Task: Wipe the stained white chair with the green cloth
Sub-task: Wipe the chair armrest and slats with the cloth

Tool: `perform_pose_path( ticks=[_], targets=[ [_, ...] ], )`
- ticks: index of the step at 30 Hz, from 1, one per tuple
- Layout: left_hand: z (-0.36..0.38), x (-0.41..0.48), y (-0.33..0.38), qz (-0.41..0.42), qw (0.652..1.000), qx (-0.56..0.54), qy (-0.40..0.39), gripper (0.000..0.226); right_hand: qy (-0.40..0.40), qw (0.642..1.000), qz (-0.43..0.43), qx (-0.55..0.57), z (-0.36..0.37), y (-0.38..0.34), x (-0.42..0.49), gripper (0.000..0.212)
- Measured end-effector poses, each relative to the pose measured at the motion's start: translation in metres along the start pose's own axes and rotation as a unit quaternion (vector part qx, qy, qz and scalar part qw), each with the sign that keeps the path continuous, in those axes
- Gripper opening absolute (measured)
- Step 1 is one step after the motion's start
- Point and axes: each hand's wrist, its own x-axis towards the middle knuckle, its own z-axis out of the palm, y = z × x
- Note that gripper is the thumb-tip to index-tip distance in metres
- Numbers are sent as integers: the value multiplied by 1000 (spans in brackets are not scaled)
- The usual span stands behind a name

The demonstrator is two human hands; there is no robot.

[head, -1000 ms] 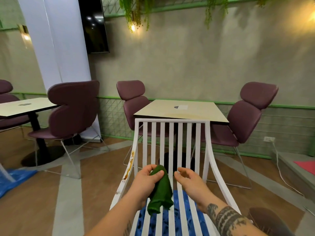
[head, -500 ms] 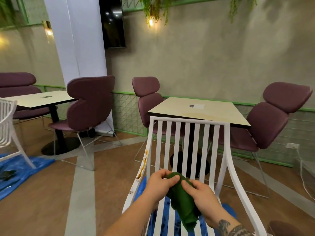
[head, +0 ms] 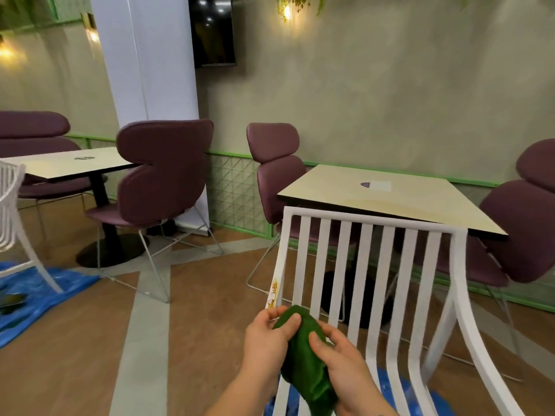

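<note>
Green cloth (head: 303, 358) is being pinched and bunched between left hand (head: 265, 340) and right hand (head: 345, 367), just below the yellow stain (head: 274, 291) on the white chair (head: 372, 223), likely readying a wiping pad.

Maroon chairs (head: 163, 172) — tables (head: 390, 199) — blue tarp (head: 45, 292)

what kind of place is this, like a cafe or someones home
Most likely a cafe or restaurant dining area, not a home: several matching purple padded chairs set around small square tables, a wall-mounted screen, and hanging plants with warm wall lamps.
</note>
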Motion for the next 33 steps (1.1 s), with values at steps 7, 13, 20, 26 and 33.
perform_pose_path(
  ticks=[7,13,20,26,33],
  targets=[
    [-45,110,-4,-9,984,157,82,14,107,980,-130,-103,34,-52,138,29],
    [-72,153,-35,-264,961,71,-39,23,135,838,-345,-400,55,-87,245,47],
    [-80,163,-65,-245,963,-47,-105,22,38,691,-356,-627,59,-66,319,47],
    [-82,164,-74,-242,964,-57,-95,25,4,726,-319,-609,46,-19,297,46],
    [-77,156,-65,-240,967,-27,-78,21,-63,722,-201,-659,46,-15,265,37]
  ],
)
